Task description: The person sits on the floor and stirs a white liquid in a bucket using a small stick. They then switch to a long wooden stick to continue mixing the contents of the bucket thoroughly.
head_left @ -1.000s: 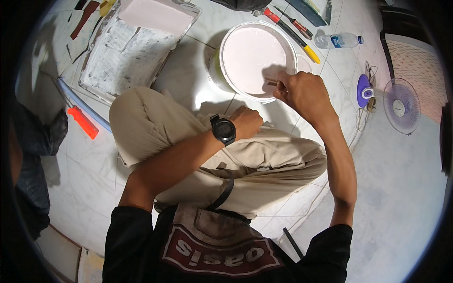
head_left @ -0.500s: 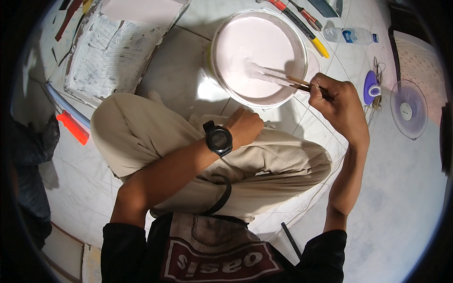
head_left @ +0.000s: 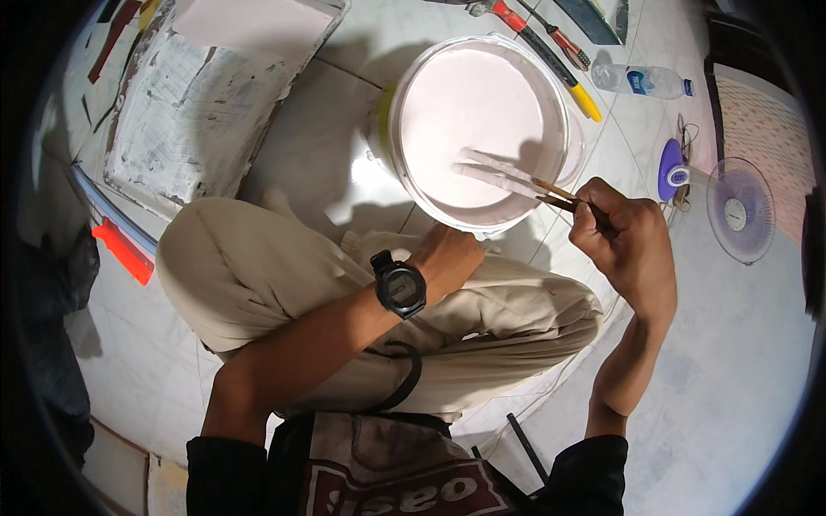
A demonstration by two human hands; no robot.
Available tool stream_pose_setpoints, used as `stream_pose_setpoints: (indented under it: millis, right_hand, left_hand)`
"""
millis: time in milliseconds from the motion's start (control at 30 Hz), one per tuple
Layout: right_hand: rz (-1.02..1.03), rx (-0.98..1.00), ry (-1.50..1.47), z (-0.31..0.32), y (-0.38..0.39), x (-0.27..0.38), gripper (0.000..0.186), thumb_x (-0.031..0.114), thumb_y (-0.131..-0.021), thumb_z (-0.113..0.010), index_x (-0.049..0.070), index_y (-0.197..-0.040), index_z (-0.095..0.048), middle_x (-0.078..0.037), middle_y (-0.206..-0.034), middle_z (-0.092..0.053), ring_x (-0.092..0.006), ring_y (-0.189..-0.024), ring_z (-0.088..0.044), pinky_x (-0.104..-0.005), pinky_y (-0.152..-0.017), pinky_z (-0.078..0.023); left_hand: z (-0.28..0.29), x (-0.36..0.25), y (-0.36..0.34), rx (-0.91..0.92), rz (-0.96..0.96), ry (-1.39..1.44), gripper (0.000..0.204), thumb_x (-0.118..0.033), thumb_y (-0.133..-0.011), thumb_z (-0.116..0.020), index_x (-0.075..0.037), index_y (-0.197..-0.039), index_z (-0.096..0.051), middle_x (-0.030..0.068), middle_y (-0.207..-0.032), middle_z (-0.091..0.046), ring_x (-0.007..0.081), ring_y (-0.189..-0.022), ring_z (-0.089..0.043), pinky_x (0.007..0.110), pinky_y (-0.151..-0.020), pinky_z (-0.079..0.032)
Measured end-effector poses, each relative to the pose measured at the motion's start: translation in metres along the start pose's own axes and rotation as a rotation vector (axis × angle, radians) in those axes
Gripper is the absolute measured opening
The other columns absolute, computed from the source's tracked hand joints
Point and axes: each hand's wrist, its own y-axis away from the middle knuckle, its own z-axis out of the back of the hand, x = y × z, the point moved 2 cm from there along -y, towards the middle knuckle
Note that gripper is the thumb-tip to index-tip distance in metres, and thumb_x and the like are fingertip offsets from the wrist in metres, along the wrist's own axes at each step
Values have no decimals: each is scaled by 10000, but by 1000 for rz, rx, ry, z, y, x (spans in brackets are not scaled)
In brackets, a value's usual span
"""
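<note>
The stick [head_left: 553, 188], split or doubled, slants across the rim of the bucket [head_left: 396, 129]; its far end meets the pale pink paint [head_left: 469, 99]. The right hand [head_left: 632, 245] grips the near end between closed thumb and fingers. Status: the stick's outer part is coated and the paint surface appears even; blending below cannot be judged. The stick is not yet clear of the bucket. The left hand [head_left: 447, 258], just beside the bucket, is curled; its contents are hidden. Farther left, the tray [head_left: 176, 112] already holds paint at its upper end.
</note>
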Motion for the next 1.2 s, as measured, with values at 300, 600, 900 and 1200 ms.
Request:
stream_pose_setpoints:
  millis: [300, 600, 900, 1200]
  right_hand:
    - [125, -41, 125, -12, -16, 11, 122, 161, -859, -676, 54, -860, -617, -138, -576, -572, -314, -530, -606, -399, -531, -463]
    - [221, -75, 216, -21, -33, 13, 157, 189, -874, -666, 50, -847, -600, -131, -553, -588, -323, -544, -617, -404, -561, -494]
    - [247, -68, 237, -21, -41, 18, 140, 185, -863, -670, 52, -867, -624, -132, -574, -614, -312, -554, -643, -412, -564, -508]
    - [339, -169, 411, -21, -68, 17, 146, 192, -868, -673, 51, -888, -644, -155, -663, -665, -314, -619, -680, -408, -579, -535]
  left_hand:
    - [0, 0, 1, 8, -9, 1, 196, -158, -836, -669, 19, -781, -734, 213, -754, -696, 346, -723, -708, 444, -678, -555]
    - [-1, 2, 1, 79, 16, 85, 208, -151, -879, -629, 42, -860, -704, 235, -787, -692, 378, -768, -706, 460, -699, -552]
    - [3, 0, 0, 142, 32, 107, 221, -151, -896, -618, 61, -884, -681, 248, -802, -689, 387, -791, -705, 467, -711, -549]
    - [6, 2, -1, 175, 34, 81, 228, -177, -883, -636, 41, -877, -703, 235, -816, -699, 384, -790, -701, 456, -721, -555]
